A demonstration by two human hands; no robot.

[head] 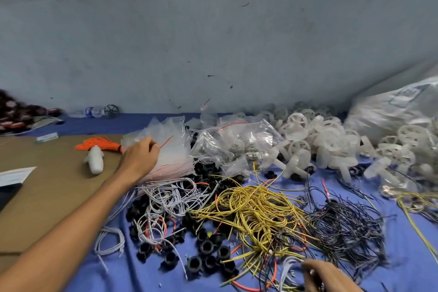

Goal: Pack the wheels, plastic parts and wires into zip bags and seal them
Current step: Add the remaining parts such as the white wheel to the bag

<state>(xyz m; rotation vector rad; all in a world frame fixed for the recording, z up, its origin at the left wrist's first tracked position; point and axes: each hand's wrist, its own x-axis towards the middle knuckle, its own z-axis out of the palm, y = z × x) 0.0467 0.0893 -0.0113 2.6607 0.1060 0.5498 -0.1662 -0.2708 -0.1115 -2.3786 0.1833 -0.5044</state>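
Observation:
My left hand [142,154] reaches out to a stack of clear zip bags [170,149] with red seal lines, and its fingers pinch the top bag. At the bottom edge my right hand [324,275] holds a bundle of white wires [290,265]. Between the hands lie tangled yellow wires [251,206], white wires [170,197], dark wires [346,223] and several black plastic parts [206,246]. A heap of translucent white wheels [308,142] lies at the back right. Filled zip bags [239,142] sit beside the stack.
Everything lies on a blue cloth [403,256] against a pale wall. A cardboard sheet [47,185] at the left carries a white object [94,159] and an orange tassel [99,143]. A big plastic sack [388,111] stands at the back right, a water bottle [93,111] by the wall.

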